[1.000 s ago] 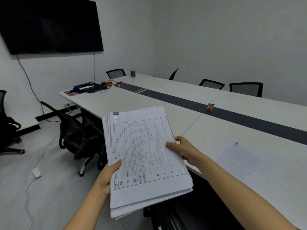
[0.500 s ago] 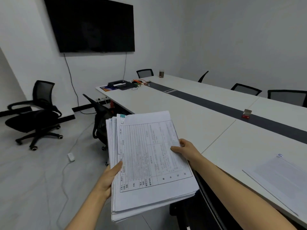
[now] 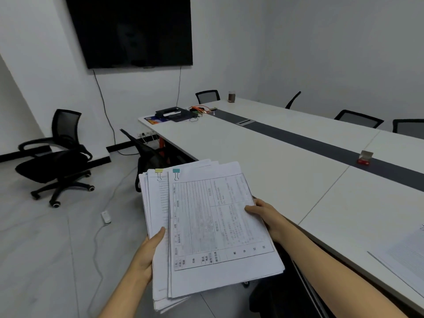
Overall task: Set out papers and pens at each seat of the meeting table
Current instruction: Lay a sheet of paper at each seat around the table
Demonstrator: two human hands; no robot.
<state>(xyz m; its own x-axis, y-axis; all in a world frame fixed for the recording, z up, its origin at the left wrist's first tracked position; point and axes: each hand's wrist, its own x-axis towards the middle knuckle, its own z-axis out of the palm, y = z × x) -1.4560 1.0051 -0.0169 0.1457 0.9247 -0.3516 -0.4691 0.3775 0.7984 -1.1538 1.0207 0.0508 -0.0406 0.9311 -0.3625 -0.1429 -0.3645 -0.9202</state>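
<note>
I hold a thick stack of clipped paper sets (image 3: 206,228) in front of me, beside the long white meeting table (image 3: 263,161). My left hand (image 3: 149,251) grips the stack's left edge, thumb on top. My right hand (image 3: 266,214) pinches the right edge of the top set, which carries a teal binder clip (image 3: 176,171) and lies shifted right of the set below with a yellow clip (image 3: 158,171). One clipped set (image 3: 403,260) lies on the table at the far right. No pens are visible.
A black chair (image 3: 146,157) is tucked at the table's near side ahead; another office chair (image 3: 57,152) stands loose on the floor at left. Several chairs line the far side. A cable and adapter (image 3: 106,217) lie on the floor. A small red box (image 3: 364,158) sits on the table's dark strip.
I have walked along the table and turned left; the set laid on the table slid to the right edge of view. My right hand drew the top set rightward, uncovering the yellow clip.
</note>
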